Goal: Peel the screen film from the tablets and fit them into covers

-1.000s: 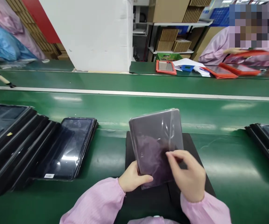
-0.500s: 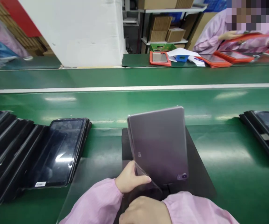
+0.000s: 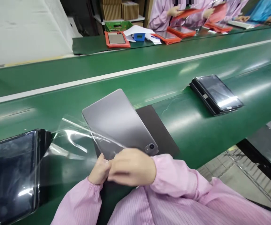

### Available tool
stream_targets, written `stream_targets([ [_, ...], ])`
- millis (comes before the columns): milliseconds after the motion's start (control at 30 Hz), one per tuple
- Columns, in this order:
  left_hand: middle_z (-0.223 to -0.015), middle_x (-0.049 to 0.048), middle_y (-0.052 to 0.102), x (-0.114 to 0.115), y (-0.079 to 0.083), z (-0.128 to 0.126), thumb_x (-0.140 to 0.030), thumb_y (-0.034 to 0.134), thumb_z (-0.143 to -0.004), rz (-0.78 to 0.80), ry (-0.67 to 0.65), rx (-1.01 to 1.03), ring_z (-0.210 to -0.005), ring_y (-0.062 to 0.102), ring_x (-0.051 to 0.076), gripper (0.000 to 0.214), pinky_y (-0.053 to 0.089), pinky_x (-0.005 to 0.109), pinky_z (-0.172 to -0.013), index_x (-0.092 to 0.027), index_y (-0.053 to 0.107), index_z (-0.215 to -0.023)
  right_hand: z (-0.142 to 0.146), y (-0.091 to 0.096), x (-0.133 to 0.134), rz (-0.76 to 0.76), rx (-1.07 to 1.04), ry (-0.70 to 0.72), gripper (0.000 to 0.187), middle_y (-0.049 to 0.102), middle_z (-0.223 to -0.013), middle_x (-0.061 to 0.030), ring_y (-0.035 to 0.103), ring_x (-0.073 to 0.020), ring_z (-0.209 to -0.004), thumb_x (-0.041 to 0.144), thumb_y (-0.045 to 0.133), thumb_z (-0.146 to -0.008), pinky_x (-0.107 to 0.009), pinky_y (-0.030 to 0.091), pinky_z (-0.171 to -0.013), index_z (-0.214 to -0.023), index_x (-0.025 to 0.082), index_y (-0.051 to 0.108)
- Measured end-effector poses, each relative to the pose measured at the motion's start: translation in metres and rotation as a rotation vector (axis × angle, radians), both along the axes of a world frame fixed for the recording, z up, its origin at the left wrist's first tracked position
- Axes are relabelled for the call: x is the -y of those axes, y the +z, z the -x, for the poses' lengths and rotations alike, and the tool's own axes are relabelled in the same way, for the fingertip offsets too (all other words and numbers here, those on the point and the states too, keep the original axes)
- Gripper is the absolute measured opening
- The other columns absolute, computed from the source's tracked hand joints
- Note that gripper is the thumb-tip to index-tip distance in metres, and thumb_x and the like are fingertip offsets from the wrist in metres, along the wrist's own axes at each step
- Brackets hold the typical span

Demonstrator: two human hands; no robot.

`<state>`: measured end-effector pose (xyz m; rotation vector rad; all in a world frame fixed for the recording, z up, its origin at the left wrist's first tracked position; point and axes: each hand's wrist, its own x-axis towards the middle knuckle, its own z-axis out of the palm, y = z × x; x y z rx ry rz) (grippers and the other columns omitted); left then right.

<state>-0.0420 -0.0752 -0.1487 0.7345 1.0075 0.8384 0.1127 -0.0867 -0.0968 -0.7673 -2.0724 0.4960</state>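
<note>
A grey tablet (image 3: 119, 118) is tilted with its back and camera toward me, above a dark mat (image 3: 154, 125). My left hand (image 3: 99, 171) is closed on its lower left edge. A sheet of clear plastic film (image 3: 75, 140) has come away from the tablet's back and spreads out to the left. My right hand (image 3: 133, 167) is closed in a pinch beside my left fingers, at the film's near end. Its fingertips are partly hidden and slightly blurred.
On the left lies a dark tablet (image 3: 11, 172), screen up. A stack of dark tablets (image 3: 217, 93) sits to the right on the green work surface (image 3: 187, 125). Across the bench, people in pink sleeves handle red-cased tablets (image 3: 166, 36).
The film has lifted off the tablet and swung left. My right hand has risen beside my left. The view has turned to the right, and the tablet has tilted.
</note>
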Motion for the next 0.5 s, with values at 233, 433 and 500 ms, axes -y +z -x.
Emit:
stream_targets([
  [233,-0.091,0.0063,0.075,-0.002,-0.001,0.005,-0.023,0.083,-0.054,0.111,-0.040,-0.002,-0.090,0.071,0.028,0.050,0.056,0.038,-0.083,-0.016,0.067,-0.101,-0.109,0.023,-0.028,0.325,-0.397,-0.749,0.009,0.068,-0.073,0.0005,0.064,-0.0138,-0.067,0.028,0.067,-0.083,-0.029,0.054,-0.067,-0.078,0.020,0.067],
  [433,-0.092,0.0073,0.075,-0.005,-0.009,0.009,-0.028,0.085,-0.053,0.106,-0.049,0.000,-0.089,0.071,0.029,0.063,0.057,0.042,-0.083,-0.018,0.066,-0.113,-0.093,-0.019,0.017,0.690,-0.625,-0.583,0.039,0.071,-0.086,-0.0041,0.068,-0.0182,-0.076,0.054,0.064,-0.082,-0.034,0.056,-0.074,-0.098,0.019,0.070],
  [500,-0.091,0.0080,0.075,-0.008,-0.012,0.011,-0.030,0.087,-0.050,0.098,-0.071,-0.011,-0.088,0.071,0.030,0.066,0.058,0.042,-0.081,-0.017,0.066,-0.112,-0.068,-0.032,0.034,0.786,-0.667,-0.482,0.040,0.073,-0.092,-0.0045,0.069,-0.0216,-0.087,0.049,0.072,-0.076,-0.037,0.056,-0.081,-0.103,0.020,0.068],
])
